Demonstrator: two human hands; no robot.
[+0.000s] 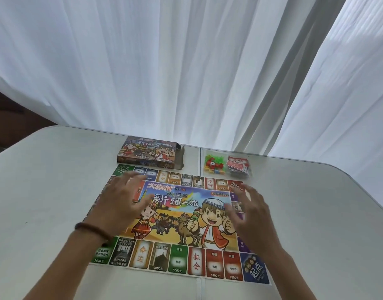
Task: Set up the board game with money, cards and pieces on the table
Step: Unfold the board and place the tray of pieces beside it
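Left hand (119, 204) and right hand (254, 215), fingers spread and empty, hover over the flat, cartoon-printed game board (177, 226) by the table's (316, 224) near edge.

Bright daylight came through the white curtain (186, 61), table (45, 180) below it softly lit, faint shadows, picture slightly blurry, edges bent.

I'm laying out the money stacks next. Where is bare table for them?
Bare table lies left of the board and right of it, nearer than the bag. Crowded: the far side, where the box and bag sit by the board, and the board under the left hand and right hand.
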